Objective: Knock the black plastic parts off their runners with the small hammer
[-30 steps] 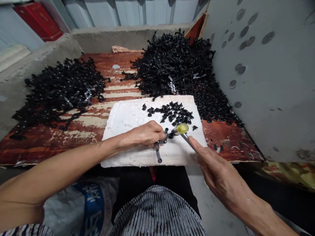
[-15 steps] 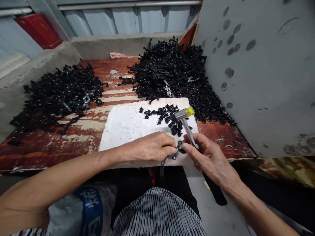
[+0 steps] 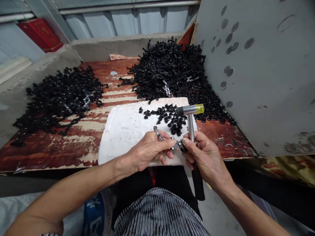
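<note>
My left hand [image 3: 150, 151] pinches a small black metal link piece [image 3: 159, 136] just above the near edge of a white board [image 3: 123, 127]. My right hand [image 3: 205, 157] grips the shaft of a small hammer [image 3: 190, 121], whose steel head with a yellow tip points right above the board. The right thumb and forefinger also touch the end of the link piece. Both hands meet over the board's near right corner. A scatter of loose black rivets [image 3: 169, 116] lies on the board just beyond the hands.
A worn red wooden bench [image 3: 73, 144] carries a big heap of black parts [image 3: 172, 72] at the back right and a flatter heap of linked pieces [image 3: 59, 95] on the left. A grey spotted panel [image 3: 258, 65] stands at the right. My striped clothing [image 3: 157, 213] is below.
The hammer rose from lying low on the board to standing upright in my right hand. My left hand lifted the link piece off the board, and both hands now hold it together.
</note>
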Demonstrator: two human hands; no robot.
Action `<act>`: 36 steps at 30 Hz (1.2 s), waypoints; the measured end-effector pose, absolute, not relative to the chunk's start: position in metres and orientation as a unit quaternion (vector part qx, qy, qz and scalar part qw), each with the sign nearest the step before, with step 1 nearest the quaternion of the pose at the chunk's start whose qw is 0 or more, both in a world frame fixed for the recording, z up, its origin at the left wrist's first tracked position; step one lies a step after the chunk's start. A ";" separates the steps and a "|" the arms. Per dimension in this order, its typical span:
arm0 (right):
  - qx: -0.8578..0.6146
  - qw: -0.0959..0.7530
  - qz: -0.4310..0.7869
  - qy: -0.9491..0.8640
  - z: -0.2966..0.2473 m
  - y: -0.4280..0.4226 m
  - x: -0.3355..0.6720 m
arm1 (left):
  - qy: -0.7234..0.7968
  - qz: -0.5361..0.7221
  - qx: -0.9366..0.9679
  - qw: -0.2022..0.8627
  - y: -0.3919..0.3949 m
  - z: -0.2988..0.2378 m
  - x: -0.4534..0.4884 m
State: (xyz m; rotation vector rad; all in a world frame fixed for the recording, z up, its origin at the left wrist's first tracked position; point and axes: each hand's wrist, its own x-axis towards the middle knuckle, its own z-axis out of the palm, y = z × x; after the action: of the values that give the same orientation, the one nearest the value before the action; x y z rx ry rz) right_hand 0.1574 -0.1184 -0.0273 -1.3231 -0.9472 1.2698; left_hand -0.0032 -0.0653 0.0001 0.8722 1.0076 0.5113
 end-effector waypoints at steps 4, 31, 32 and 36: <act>-0.571 0.494 0.499 -0.425 -0.026 -0.124 0.166 | 0.480 0.238 0.412 0.737 -0.048 -0.003 -0.003; -0.560 0.517 0.522 -0.383 -0.043 -0.128 0.195 | 0.537 0.210 0.401 0.712 -0.014 -0.008 0.000; -0.559 0.520 0.521 -0.382 -0.043 -0.128 0.195 | 0.539 0.210 0.400 0.711 -0.014 -0.008 0.000; -0.557 0.523 0.522 -0.378 -0.043 -0.129 0.195 | 0.541 0.206 0.406 0.707 -0.014 -0.007 0.001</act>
State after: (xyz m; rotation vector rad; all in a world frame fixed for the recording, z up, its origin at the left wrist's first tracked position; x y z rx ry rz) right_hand 0.1948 -0.1286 -0.0431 -1.3346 -0.9053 1.2505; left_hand 0.0010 -0.0141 -0.0072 0.9008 1.2020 0.4580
